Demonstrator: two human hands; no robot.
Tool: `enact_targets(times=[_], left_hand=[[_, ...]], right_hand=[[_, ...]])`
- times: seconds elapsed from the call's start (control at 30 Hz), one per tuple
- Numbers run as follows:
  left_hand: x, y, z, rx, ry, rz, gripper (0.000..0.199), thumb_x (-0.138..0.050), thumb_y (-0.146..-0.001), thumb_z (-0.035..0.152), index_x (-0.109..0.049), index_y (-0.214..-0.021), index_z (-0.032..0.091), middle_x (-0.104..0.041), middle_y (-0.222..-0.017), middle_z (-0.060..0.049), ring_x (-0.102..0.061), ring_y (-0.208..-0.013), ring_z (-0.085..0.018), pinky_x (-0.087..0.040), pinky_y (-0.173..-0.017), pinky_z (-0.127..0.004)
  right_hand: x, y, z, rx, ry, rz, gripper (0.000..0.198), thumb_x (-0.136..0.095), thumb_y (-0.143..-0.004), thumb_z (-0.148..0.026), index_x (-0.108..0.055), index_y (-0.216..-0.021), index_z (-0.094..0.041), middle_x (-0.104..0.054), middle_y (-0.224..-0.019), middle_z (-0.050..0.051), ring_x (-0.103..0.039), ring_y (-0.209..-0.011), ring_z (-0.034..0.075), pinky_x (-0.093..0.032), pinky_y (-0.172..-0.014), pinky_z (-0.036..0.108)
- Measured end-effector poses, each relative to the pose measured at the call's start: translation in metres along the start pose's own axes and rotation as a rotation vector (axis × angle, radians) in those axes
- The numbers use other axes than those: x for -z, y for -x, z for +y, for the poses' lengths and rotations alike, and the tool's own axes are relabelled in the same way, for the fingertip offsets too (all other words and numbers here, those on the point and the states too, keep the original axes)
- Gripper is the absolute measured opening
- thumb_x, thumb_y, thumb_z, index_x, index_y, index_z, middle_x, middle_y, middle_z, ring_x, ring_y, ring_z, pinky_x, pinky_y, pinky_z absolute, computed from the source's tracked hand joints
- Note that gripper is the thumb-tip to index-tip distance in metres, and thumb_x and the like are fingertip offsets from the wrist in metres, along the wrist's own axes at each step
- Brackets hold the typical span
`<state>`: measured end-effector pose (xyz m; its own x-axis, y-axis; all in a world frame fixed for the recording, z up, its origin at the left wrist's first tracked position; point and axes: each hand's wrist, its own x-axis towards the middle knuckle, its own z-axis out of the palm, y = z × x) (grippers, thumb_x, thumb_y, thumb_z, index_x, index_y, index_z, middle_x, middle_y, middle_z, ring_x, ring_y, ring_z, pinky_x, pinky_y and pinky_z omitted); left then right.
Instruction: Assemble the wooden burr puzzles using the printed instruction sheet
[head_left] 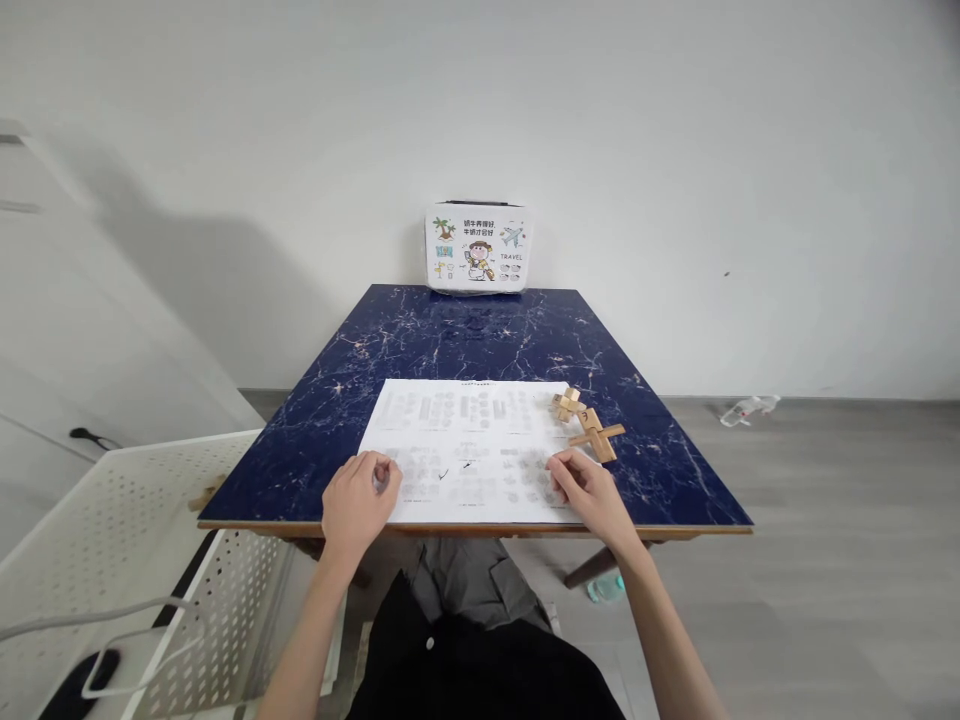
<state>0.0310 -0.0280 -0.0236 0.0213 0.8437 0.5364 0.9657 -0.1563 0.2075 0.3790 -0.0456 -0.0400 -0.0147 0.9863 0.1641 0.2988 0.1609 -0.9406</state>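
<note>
A large white printed sheet (427,440) lies flat near the front edge of the blue table (450,335), with rows of faint grey figures and two small dark marks. My left hand (361,503) rests on its left front corner; the fingers curl round to the thumb in a loose ring with nothing seen inside. On the right front part of the paper lies my right hand (590,493), fingers curled in and apparently holding nothing. Just beyond it is a cross-shaped wooden puzzle piece (600,440) with a dark mark. A smaller interlocked wooden puzzle (568,404) sits beside that, at the sheet's right edge.
Against the wall at the table's far end stands a white case (478,248) with cartoon prints. White perforated baskets (217,610) and a grey cable (97,618) are at the left. A clear plastic item (750,408) lies on the floor at the right.
</note>
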Motion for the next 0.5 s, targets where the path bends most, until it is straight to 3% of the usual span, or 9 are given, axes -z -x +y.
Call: enact_targets(times=[0.17, 0.37, 0.5], left_hand=[[0.0007, 0.0, 0.0004, -0.002, 0.005, -0.003, 0.021, -0.054, -0.095, 0.026, -0.056, -0.074, 0.024, -0.066, -0.071, 0.0, -0.063, -0.073, -0.02, -0.04, -0.07, -0.031], [0.0015, 0.0, 0.001, 0.004, 0.006, -0.013, 0.021, -0.053, -0.095, 0.026, -0.056, -0.074, 0.024, -0.067, -0.071, 0.0, -0.063, -0.073, -0.021, -0.041, -0.07, -0.031], [0.0022, -0.0001, 0.002, 0.016, 0.007, -0.018, 0.021, -0.053, -0.094, 0.026, -0.056, -0.073, 0.024, -0.066, -0.071, -0.001, -0.063, -0.074, -0.021, -0.041, -0.07, -0.031]], right_hand=[[-0.0017, -0.0031, -0.0008, -0.001, -0.023, -0.003, 0.039, -0.057, -0.098, -0.061, -0.063, -0.094, -0.022, -0.063, -0.076, 0.002, -0.057, -0.06, 0.017, -0.048, -0.059, 0.029], [-0.0078, -0.0094, -0.0075, -0.017, -0.033, 0.033, 0.05, -0.059, -0.093, -0.063, -0.057, -0.123, -0.023, -0.068, -0.118, 0.011, -0.063, -0.065, 0.017, -0.053, -0.061, 0.031], [-0.0072, -0.0098, -0.0066, -0.037, -0.013, 0.069, 0.054, -0.059, -0.094, -0.057, -0.053, -0.136, -0.023, -0.071, -0.098, 0.007, -0.066, -0.068, 0.02, -0.052, -0.056, 0.03]])
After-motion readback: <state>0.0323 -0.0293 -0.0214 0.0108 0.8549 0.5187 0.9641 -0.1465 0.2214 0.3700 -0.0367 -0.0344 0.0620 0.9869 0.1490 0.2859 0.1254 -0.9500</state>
